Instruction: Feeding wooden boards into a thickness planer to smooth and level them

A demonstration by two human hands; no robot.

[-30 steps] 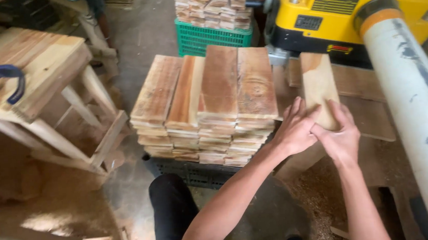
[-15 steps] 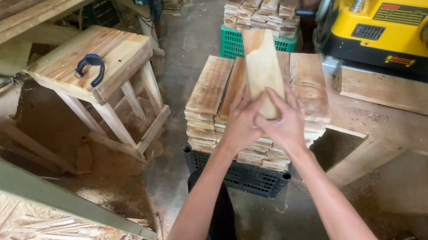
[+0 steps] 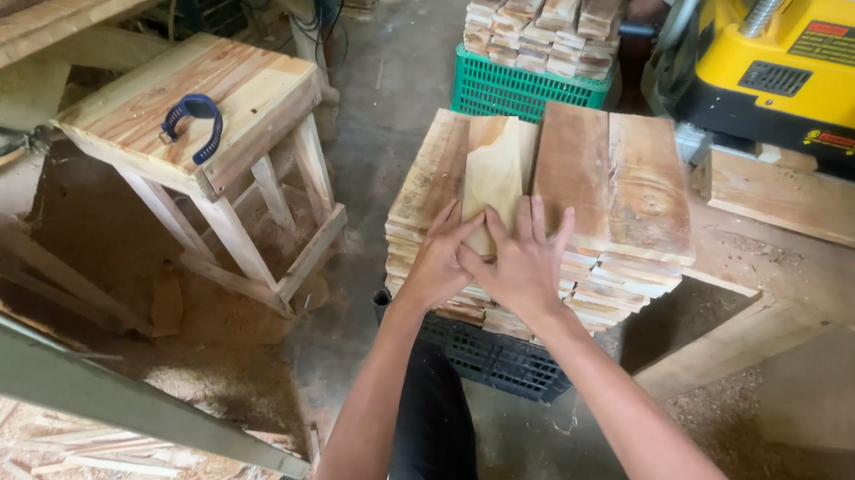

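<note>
Head view: left hand (image 3: 441, 259), right hand (image 3: 519, 264) flat, open on board (image 3: 498, 170) atop plank stack (image 3: 603, 173).

Both forearms are bare with no sleeves showing, hands (image 3: 489, 256) ungloved, and the trousers (image 3: 430, 420) are dark.

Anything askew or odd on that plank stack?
One thing: the plank under the left hand and right hand sits tilted across the stack, not square with its neighbours. Sawdust litters the floor.

One head-worn camera looks steeply down and forward, close over the stacked boards (image 3: 543, 177) at arm's reach.
</note>
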